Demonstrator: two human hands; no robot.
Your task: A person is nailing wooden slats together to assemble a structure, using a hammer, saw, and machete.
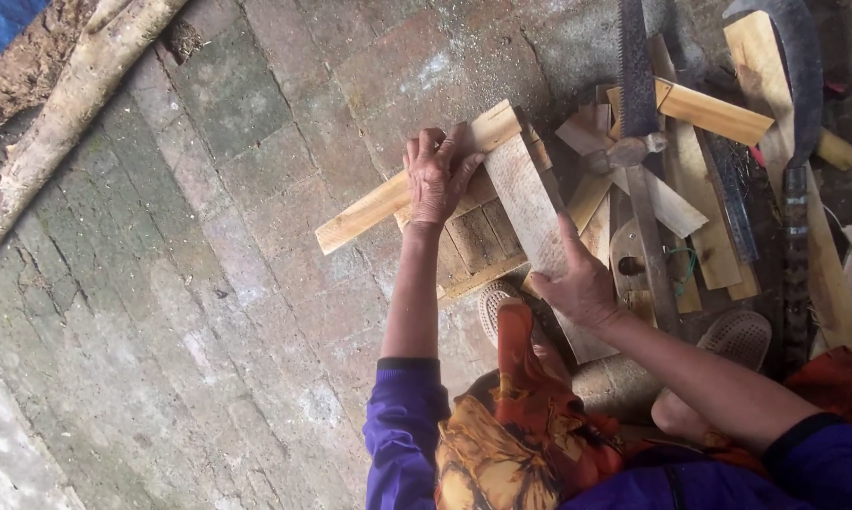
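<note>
A long thin wooden slat [388,200] is held down on the brick floor [209,283] by the left hand [437,175]. The fingers [424,144] are curled over its far edge and pressed close together, with the thumb out to the side. The slat runs slanted, from low on the left up to the right. A wider board [530,212] is laid across it, and its long way points back toward the person. Its near end is covered by the right hand [582,283], whose fingers are bent down over the board's edge. The two pieces cross just beside the left hand, so that hand is nearer the crossing. A saw [638,66] and a hammer [624,151] are left among scrap wood [709,113] on the right.
</note>
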